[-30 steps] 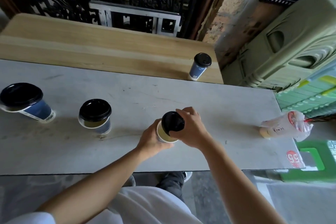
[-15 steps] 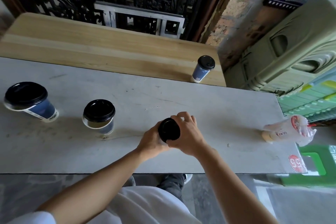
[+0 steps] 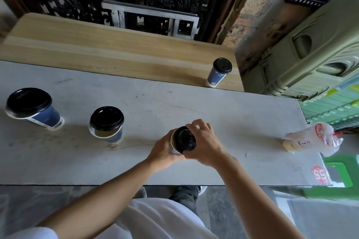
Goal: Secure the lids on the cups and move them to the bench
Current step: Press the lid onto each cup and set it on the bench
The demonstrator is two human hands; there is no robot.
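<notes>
Lid-fitting step, by my read. Left hand [image 3: 165,150] grips the paper cup [image 3: 172,144] on the grey table [image 3: 242,122]. Right hand [image 3: 206,144] curls over its black lid [image 3: 184,140], pressing. Next: I'd press the rim down all round, then carry it across. A capped cup [image 3: 106,124] and a far-left cup [image 3: 33,108] wait. A fourth cup [image 3: 219,72] stands on the wooden bench [image 3: 116,50]. Lids hide all contents.

"Anything legible here?"

"Barely. A round red sticker [image 3: 320,174] on the near right corner of the grey bench [image 3: 174,103] has two white characters, maybe '55'. I can't be sure."

"And the cups?"

"The lidded cup [image 3: 217,75] on the wooden bench [image 3: 116,52] has a small square code low on its side, too small to read. The bagged plastic cup [image 3: 310,139] shows a red round logo and scrawled marks, both illegible."
</notes>
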